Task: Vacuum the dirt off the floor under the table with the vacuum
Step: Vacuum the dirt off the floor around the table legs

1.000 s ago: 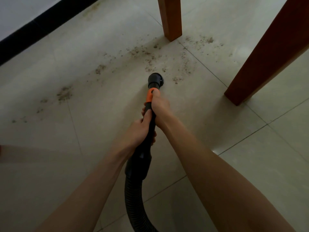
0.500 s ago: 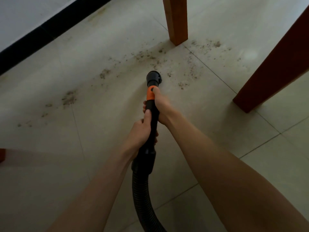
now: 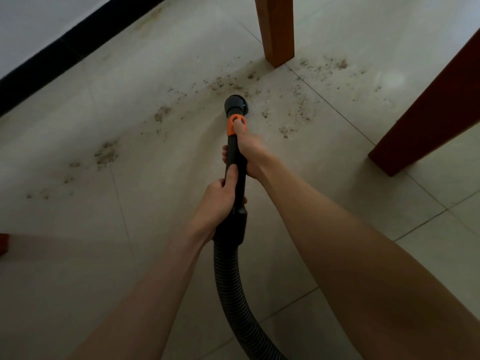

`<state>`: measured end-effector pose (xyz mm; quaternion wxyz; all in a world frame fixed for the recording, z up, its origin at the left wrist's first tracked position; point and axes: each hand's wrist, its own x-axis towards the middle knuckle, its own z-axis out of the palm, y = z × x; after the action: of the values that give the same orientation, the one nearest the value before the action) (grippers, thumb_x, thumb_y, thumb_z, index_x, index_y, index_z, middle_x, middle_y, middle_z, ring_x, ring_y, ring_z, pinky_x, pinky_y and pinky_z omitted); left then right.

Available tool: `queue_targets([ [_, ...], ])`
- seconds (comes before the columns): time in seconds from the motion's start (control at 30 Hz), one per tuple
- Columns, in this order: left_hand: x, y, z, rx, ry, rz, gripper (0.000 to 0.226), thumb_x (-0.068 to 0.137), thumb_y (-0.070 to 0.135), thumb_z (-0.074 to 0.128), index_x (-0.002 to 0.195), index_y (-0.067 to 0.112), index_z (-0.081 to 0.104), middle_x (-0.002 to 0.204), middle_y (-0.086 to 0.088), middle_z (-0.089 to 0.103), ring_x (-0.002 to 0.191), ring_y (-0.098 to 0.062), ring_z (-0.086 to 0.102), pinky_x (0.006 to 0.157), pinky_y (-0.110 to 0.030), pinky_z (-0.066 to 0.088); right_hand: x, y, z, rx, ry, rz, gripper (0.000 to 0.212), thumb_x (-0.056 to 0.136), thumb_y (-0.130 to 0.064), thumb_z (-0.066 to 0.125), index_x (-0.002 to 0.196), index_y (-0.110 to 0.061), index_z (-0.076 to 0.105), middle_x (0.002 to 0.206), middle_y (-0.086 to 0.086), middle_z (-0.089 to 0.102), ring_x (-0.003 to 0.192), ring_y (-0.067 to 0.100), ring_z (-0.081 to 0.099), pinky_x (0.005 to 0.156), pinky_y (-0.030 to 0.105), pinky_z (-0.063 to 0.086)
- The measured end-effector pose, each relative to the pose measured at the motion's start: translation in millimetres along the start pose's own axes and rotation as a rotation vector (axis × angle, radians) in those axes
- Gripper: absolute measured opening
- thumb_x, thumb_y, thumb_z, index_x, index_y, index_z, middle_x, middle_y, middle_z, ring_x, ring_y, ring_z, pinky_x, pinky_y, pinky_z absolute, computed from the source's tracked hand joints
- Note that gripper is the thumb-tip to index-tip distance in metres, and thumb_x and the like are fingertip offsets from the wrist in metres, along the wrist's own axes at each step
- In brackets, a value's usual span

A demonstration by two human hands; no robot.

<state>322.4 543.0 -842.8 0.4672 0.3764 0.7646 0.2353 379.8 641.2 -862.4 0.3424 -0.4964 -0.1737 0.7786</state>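
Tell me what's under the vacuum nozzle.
The vacuum nozzle points down at pale floor tile, with dirt scattered just beyond and beside it. The nozzle itself covers the spot directly beneath, so whether crumbs lie there, or whether it touches the floor, cannot be seen.

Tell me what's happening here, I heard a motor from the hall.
A person is vacuuming under a table. The right hand grips the black wand near its orange collar; the left hand holds it lower, above the ribbed hose. The nozzle sits amid scattered dirt near a wooden table leg. Plenty of dirt remains, including a clump to the left.
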Motion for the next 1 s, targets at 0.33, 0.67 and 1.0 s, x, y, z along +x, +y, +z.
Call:
queue_targets([
  [0.33, 16, 7, -7, -0.064, 0.005, -0.008, 0.055, 0.097, 0.051, 0.034, 0.075, 0.006, 0.057, 0.067, -0.013, 0.059, 0.061, -0.025, 0.059, 0.075, -0.04, 0.053, -9, -6, 6, 0.039, -0.111, 0.061, 0.051, 0.1, -0.042, 0.039, 0.132, -0.002, 0.034, 0.074, 0.013, 0.05, 0.059, 0.021, 0.052, 0.057, 0.03, 0.049],
  [0.67, -13, -16, -6, 0.159, -0.008, 0.061, 0.06, 0.099, 0.05, 0.026, 0.075, 0.007, 0.06, 0.069, -0.008, 0.065, 0.062, -0.021, 0.062, 0.067, -0.033, 0.051, -33, 16, 0, 0.012, -0.083, 0.127, 0.043, 0.101, -0.044, 0.036, 0.11, -0.002, 0.04, 0.073, 0.011, 0.048, 0.057, 0.02, 0.049, 0.054, 0.031, 0.046],
  [1.0, -61, -36, 5, 0.212, -0.059, 0.155, 0.059, 0.098, 0.049, 0.026, 0.068, 0.01, 0.058, 0.067, -0.01, 0.064, 0.066, -0.03, 0.063, 0.067, -0.039, 0.05, -79, 50, -23, -0.007, 0.046, 0.032, 0.046, 0.099, -0.042, 0.042, 0.101, 0.003, 0.052, 0.067, 0.011, 0.054, 0.052, 0.021, 0.054, 0.046, 0.026, 0.05],
])
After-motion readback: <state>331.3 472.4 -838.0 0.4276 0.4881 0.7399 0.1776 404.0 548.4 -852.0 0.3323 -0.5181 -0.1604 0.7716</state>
